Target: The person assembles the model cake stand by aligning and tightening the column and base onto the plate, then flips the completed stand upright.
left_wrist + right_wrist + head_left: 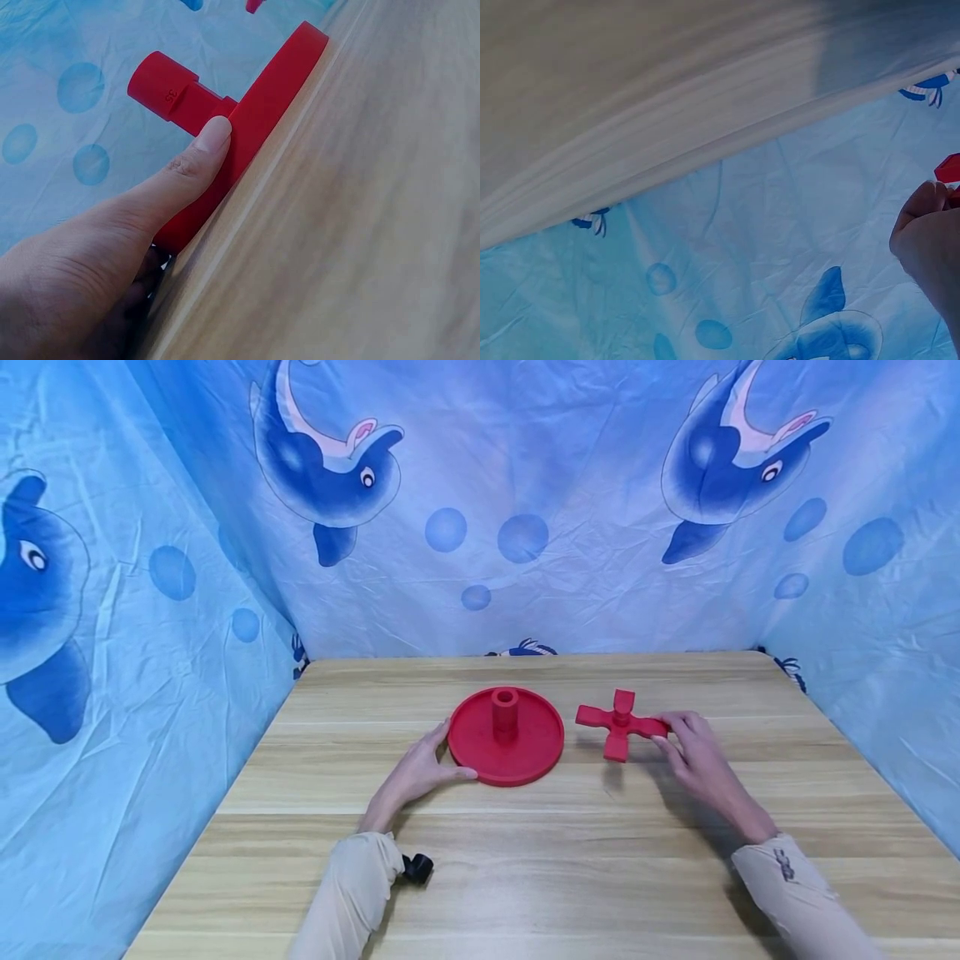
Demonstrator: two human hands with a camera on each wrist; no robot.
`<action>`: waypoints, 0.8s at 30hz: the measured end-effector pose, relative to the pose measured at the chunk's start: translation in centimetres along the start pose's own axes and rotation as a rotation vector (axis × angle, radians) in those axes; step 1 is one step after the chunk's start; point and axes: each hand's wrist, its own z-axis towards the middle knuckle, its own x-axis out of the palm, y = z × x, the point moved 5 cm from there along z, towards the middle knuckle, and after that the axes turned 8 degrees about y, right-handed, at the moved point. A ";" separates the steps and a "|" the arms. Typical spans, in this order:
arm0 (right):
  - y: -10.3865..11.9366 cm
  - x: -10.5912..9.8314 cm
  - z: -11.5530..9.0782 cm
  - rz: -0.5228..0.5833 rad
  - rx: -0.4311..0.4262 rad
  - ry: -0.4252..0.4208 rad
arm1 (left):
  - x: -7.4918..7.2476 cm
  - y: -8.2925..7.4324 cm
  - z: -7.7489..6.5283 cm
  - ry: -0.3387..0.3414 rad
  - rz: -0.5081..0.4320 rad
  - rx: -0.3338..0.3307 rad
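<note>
A round red base point(468, 747) with a raised rim and an upright hollow post point(506, 714) sits on the wooden table. My left hand point(420, 771) holds it by the left side of its rim, thumb at the front edge and fingers farther back. In the left wrist view the thumb point(187, 161) presses against the rim, and the post bears the number 35. To the right, my right hand point(697, 756) pinches one arm of a red four-armed cross piece point(617, 743), which has a short round stub on top. The cross hangs over the table, its shadow below it.
The wooden table point(570, 877) reaches back to a blue cloth backdrop point(585, 593) with dolphins and bubbles, which also hangs along both sides. A small black device point(417, 868) sticks out at the left cuff.
</note>
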 end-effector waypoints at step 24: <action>2.7 2.1 2.6 0.271 -0.007 -0.018 | 0.1 0.0 0.0 0.003 0.001 -0.016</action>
